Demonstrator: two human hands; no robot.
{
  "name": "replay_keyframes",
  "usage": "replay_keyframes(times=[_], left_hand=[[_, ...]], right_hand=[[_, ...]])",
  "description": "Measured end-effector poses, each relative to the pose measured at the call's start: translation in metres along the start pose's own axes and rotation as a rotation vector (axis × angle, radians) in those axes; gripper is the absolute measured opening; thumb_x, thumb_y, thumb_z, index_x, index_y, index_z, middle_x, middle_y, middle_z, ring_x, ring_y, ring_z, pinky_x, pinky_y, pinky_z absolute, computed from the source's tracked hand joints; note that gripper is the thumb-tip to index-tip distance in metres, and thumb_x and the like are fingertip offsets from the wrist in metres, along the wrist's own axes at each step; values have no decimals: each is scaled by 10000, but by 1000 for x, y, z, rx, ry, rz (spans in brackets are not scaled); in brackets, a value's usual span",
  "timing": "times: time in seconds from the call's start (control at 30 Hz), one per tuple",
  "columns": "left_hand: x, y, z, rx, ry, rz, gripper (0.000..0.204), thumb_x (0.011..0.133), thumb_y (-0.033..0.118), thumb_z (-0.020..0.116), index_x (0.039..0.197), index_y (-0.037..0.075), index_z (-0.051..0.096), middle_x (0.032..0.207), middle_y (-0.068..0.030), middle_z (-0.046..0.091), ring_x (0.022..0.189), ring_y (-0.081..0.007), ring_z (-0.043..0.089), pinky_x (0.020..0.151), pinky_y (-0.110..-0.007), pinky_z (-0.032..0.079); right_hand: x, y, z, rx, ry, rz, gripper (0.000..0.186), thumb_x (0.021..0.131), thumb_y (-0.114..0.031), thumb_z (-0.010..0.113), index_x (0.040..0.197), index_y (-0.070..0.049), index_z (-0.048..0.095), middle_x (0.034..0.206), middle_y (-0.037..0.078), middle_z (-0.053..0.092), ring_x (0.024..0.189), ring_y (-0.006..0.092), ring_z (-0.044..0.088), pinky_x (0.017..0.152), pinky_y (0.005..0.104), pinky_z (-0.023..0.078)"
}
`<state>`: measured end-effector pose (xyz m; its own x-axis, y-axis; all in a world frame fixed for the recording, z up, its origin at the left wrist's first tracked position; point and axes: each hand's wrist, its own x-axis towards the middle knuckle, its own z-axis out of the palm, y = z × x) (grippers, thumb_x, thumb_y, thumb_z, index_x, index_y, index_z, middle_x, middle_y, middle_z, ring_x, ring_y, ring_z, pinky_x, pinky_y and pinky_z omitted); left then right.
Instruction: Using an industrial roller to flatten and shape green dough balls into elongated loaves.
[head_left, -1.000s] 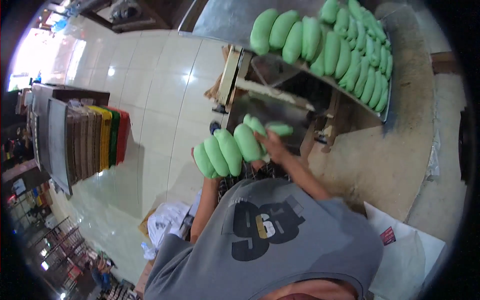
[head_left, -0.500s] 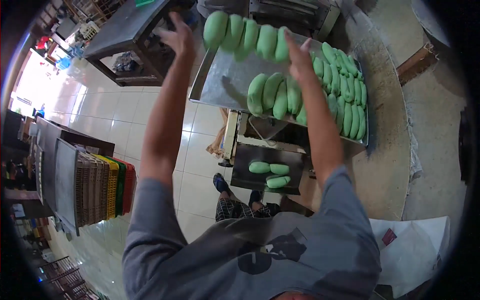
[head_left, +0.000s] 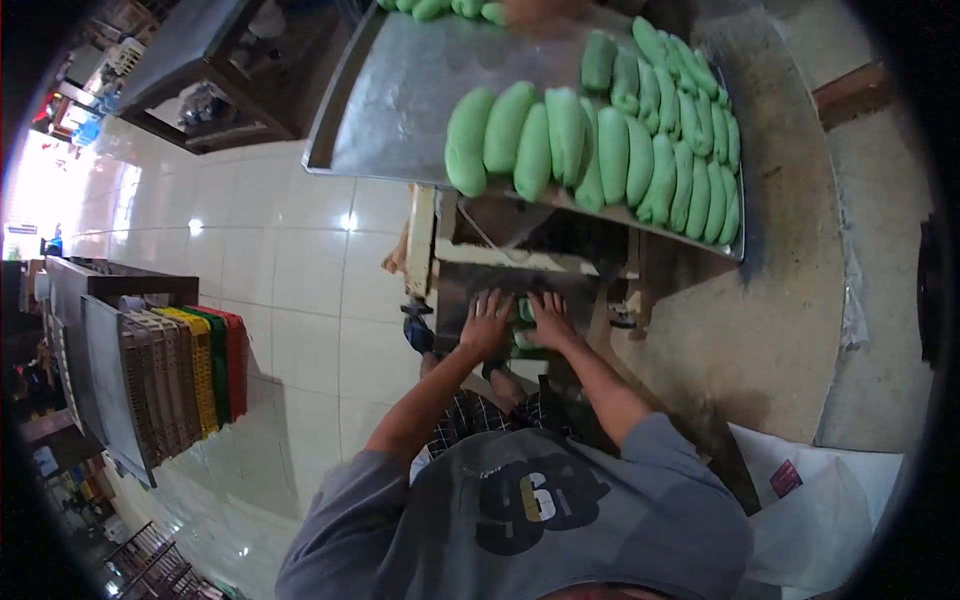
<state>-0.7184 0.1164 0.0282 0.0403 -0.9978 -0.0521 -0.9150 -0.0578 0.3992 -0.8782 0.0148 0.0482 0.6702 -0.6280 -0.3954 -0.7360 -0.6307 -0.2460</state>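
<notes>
My left hand and my right hand lie side by side, palms down and fingers stretched out, on a dark plate low in front of me. Green dough shows between them, mostly covered by the hands. Another green piece peeks out nearer to me, partly behind the right wrist. Beyond the plate stands a metal tray with plump green dough rolls lined up in rows along its near edge and right side. More rolls lie at its far edge.
A blurred hand, apparently another person's, is at the tray's far edge. Pale machine framing stands between tray and plate. Stacked coloured crates stand at left, a dark table at far left. A white sack lies at right.
Both my hands have come back from above the tray's far side down to the low plate. The row of rolls between them now lies at the tray's far edge. The view has shifted.
</notes>
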Motion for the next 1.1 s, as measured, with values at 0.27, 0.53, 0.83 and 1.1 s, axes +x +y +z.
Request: replay_keyframes(times=[0.27, 0.53, 0.83, 1.1], left_hand=[[-10, 12, 4, 117, -204, -217, 612, 707, 328, 711, 1196, 70, 449, 1262, -203, 426, 1121, -367, 450, 895, -459, 406], [-79, 65, -63, -2047, 75, -805, 403, 848, 411, 549, 1100, 97, 517, 1017, -108, 601, 913, -265, 588, 785, -432, 490], [-127, 80, -60, -2551, 159, -804, 701, 831, 553, 418, 1302, 33, 396, 1238, -182, 495, 1104, -341, 506, 968, -482, 381], [-157, 60, -47, -2528, 283, -647, 774, 760, 558, 468, 1314, 26, 377, 1222, -153, 497, 1098, -316, 507, 950, -489, 394]], right_hand=[[-23, 27, 14, 476, -75, 2, 483, 709, -182, 691, 1156, -105, 523, 1006, 142, 422, 1020, 348, 459, 872, 458, 401], [-83, 11, -31, 1353, 35, 83, 640, 875, -332, 568, 1381, -95, 256, 1389, 154, 281, 1250, 311, 343, 992, 427, 336], [-34, -10, -2, 626, 64, -193, 481, 848, -374, 595, 1255, -132, 507, 1135, 144, 483, 1066, 287, 468, 915, 398, 369], [-11, 45, 29, 514, -115, 36, 645, 722, -209, 708, 1301, -128, 436, 1317, 179, 381, 1181, 354, 414, 938, 495, 394]])
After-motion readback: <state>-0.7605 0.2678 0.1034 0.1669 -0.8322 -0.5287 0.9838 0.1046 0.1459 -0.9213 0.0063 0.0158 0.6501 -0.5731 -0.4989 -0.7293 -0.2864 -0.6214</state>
